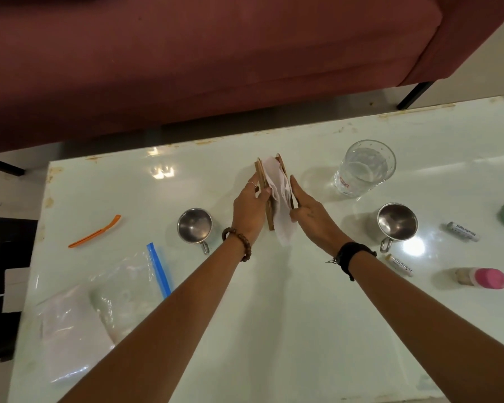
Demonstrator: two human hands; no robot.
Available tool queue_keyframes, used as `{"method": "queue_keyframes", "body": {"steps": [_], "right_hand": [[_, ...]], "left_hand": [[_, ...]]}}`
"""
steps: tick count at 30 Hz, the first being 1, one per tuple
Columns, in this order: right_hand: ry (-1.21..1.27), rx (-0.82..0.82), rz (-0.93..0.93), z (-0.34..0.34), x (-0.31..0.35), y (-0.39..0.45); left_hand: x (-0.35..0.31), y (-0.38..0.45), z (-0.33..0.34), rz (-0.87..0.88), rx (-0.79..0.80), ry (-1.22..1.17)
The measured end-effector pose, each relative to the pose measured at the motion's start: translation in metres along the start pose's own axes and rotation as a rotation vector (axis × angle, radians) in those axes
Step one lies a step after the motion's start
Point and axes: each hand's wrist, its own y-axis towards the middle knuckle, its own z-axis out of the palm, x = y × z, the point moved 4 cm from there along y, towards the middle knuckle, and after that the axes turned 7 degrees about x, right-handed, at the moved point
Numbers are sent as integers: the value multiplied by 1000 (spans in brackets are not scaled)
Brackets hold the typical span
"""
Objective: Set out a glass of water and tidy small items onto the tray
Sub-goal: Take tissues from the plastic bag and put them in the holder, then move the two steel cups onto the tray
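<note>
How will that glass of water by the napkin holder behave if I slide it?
The glass looks well filled, so water would probably slosh. The table is glossy, so it should slide easily. It is tall and probably fragile, so push low.

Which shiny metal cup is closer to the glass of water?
The right cup, just below the glass. The left cup sits past both hands and the napkin holder, much farther from it.
</note>
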Motion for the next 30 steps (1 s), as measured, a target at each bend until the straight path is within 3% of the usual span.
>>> {"method": "queue_keyframes", "body": {"steps": [2,5,10,15,21,27,30], "right_hand": [[34,-87,-25,6,-1,-12],[109,-207,-80,18,-4,-38],[236,-373,-51,33,-23,-89],[436,-620,104,25,-55,-124],[461,-965,162,-5,-79,-141],[462,-959,212,-31,-86,-124],[577,-989,246,-40,-87,-115]], "left_hand": [[6,-15,-1,78,-145,47],[27,-52,2,179,-304,-96],[84,-99,0,-111,-497,-465],[93,-95,-17,-184,-509,-629],[95,-75,-29,-238,-439,-697],[98,-74,-25,-270,-440,-724],[102,-80,-24,-298,-462,-769]]}}
